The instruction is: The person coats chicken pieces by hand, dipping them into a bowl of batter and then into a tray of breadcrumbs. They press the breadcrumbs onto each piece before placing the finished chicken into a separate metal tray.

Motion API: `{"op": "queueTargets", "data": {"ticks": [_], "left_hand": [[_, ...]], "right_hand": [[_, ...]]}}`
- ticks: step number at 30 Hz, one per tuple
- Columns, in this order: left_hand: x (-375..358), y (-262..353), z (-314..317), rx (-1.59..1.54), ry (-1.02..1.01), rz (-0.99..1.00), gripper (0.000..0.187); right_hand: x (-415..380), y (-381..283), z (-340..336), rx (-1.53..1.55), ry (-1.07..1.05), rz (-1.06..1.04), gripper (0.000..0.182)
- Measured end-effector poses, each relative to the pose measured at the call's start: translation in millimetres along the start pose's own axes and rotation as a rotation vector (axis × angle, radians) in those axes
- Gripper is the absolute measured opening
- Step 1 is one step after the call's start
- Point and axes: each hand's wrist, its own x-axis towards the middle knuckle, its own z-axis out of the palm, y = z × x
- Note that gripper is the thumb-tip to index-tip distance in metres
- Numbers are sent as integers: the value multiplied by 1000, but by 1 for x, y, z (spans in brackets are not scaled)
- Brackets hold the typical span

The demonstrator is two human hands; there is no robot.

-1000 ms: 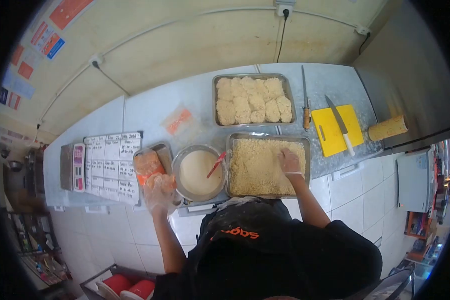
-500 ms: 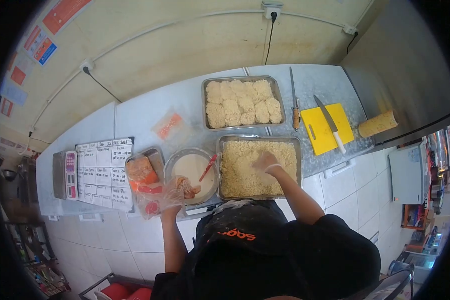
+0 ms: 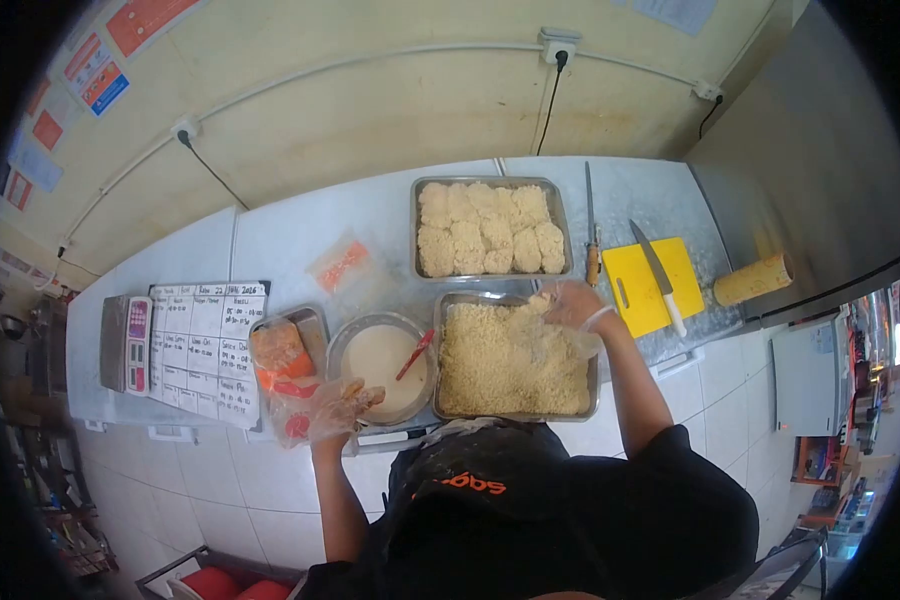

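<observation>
My left hand (image 3: 332, 418), in a clear plastic glove, grips a piece of raw meat, probably chicken (image 3: 370, 397), at the near left rim of a metal bowl (image 3: 336, 385) of pale batter (image 3: 380, 358). A red-handled utensil (image 3: 416, 354) rests across the bowl's right side. My right hand (image 3: 576, 304), also in a clear plastic glove, is at the far right corner of a metal tray (image 3: 437, 405) of breadcrumbs (image 3: 505, 370). Its fingers are curled round crumbs, partly blurred by the glove.
Behind stands a metal tray (image 3: 417, 262) of breaded pieces (image 3: 490, 228). A sharpening steel (image 3: 591, 225), a knife (image 3: 656, 270) on a yellow board (image 3: 625, 272) and a roll (image 3: 755, 280) lie right. Left are a meat container (image 3: 315, 330), a schedule board (image 3: 205, 350) and a scale (image 3: 125, 345).
My right hand has moved from the middle of the crumbs to the tray's far right corner. My left hand has shifted slightly left with the raw meat. The camera view has shifted a little.
</observation>
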Motion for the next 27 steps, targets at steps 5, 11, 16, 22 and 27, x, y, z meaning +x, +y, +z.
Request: {"op": "queueTargets", "data": {"ticks": [5,11,16,22,27], "left_hand": [[1,26,-11,-208,77,-193,40],[5,87,-34,-276,151,-428,37],[1,50,-9,-444,285,-334,35],[13,49,-16,-21,128,-335,38],[31,16,-9,-178,214,-245,33]], "right_hand": [[66,22,-51,-56,129,-87,45],[151,66,-51,-124,264,-200,36],[162,98,18,-303,56,-105,28],[107,-13,84,-42,80,-374,26],[98,-92,181,70,247,-764,22]]}}
